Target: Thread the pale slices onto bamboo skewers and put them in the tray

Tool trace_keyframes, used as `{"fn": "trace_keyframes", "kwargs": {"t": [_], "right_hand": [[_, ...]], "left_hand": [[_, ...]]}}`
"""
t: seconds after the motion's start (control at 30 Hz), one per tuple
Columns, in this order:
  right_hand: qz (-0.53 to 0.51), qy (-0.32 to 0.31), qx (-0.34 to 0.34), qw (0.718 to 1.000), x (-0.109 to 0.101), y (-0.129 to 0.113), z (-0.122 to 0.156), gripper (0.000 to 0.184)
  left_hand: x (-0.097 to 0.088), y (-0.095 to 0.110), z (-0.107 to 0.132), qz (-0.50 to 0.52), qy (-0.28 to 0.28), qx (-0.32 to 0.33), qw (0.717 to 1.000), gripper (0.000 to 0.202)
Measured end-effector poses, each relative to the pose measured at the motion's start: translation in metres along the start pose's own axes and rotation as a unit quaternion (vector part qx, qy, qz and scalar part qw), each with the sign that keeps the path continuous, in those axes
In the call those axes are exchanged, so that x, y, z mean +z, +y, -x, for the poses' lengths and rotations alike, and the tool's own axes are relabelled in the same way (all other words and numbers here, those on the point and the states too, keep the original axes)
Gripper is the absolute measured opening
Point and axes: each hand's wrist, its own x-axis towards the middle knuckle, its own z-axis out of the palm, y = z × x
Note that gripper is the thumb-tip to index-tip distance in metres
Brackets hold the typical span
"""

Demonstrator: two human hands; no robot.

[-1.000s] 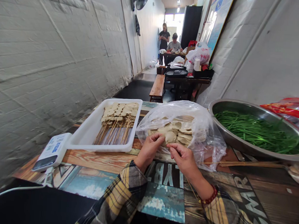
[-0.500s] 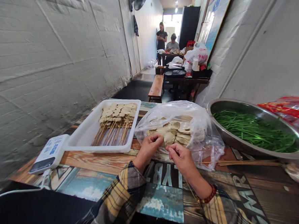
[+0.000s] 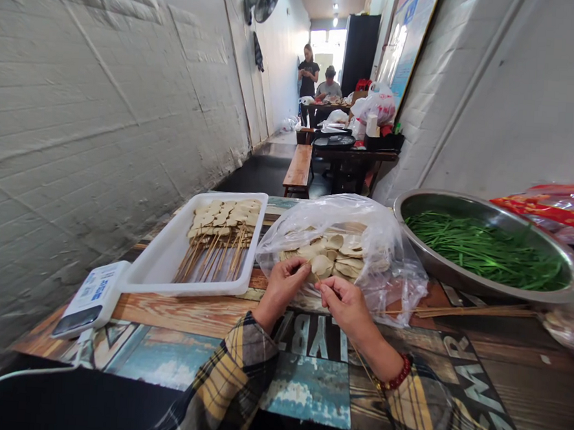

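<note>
My left hand [image 3: 282, 287] is closed at the mouth of a clear plastic bag [image 3: 385, 266] of pale round slices [image 3: 335, 257], pinching one slice. My right hand [image 3: 347, 303] is closed on a thin bamboo skewer [image 3: 356, 359] that runs back under my wrist, its tip pointing at the slice in my left fingers. The two hands almost touch, just in front of the bag. A white tray [image 3: 167, 259] to the left holds several finished skewers [image 3: 217, 237] of the same slices.
A steel basin [image 3: 414, 203] of green chives stands at the right, with loose skewers [image 3: 475, 312] lying in front of it. A white power bank [image 3: 92, 297] with a cable lies left. Two people work at a far table [image 3: 324, 87]. A bench [image 3: 300, 164] stands beyond.
Both hands stay at the bag's mouth; the skewer tip has moved slightly closer to the slice in my left fingers. The view has shifted a little.
</note>
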Motion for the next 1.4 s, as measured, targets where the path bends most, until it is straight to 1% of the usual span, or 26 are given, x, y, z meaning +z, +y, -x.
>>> {"fn": "trace_keyframes", "kwargs": {"t": [0.23, 0.37, 0.57, 0.7, 1.0, 1.1, 1.17, 1.27, 1.33, 1.4], "right_hand": [[-0.010, 0.002, -0.009, 1.000, -0.0001, 0.0002, 0.0011, 0.027], [-0.008, 0.001, -0.006, 1.000, 0.0000, 0.0032, 0.0002, 0.026], [-0.007, 0.010, -0.015, 1.000, 0.0005, 0.0037, -0.0004, 0.026], [-0.011, 0.009, -0.014, 1.000, 0.0007, 0.0031, -0.0006, 0.026], [-0.014, 0.015, -0.021, 1.000, 0.0010, 0.0067, -0.0033, 0.028], [-0.037, 0.015, -0.014, 0.999, 0.0011, 0.0065, -0.0038, 0.029], [-0.061, 0.017, -0.005, 0.998, 0.0016, 0.0055, -0.0036, 0.030], [-0.089, 0.021, 0.011, 0.996, 0.0029, 0.0041, -0.0028, 0.034], [-0.088, 0.020, 0.014, 0.996, 0.0036, 0.0036, -0.0023, 0.034], [-0.064, 0.017, 0.006, 0.998, 0.0037, 0.0033, -0.0020, 0.033]], "left_hand": [[0.0001, -0.0036, -0.0008, 0.021, 0.011, -0.016, 1.000, 0.022], [0.0008, -0.0022, -0.0008, 0.008, 0.021, -0.003, 1.000, 0.021], [0.0003, -0.0032, -0.0010, 0.003, -0.010, -0.014, 1.000, 0.025], [-0.0009, -0.0055, -0.0019, -0.003, -0.019, -0.017, 1.000, 0.027], [0.0005, -0.0030, 0.0006, 0.004, -0.049, -0.013, 0.999, 0.030], [0.0011, -0.0055, 0.0000, 0.040, -0.068, -0.024, 0.997, 0.031], [0.0015, -0.0069, -0.0005, 0.095, -0.070, -0.046, 0.992, 0.028], [0.0026, -0.0075, -0.0003, 0.184, -0.081, -0.089, 0.976, 0.031], [0.0038, -0.0073, 0.0007, 0.217, -0.108, -0.105, 0.964, 0.031], [0.0048, -0.0072, 0.0016, 0.237, -0.124, -0.114, 0.957, 0.031]]}}
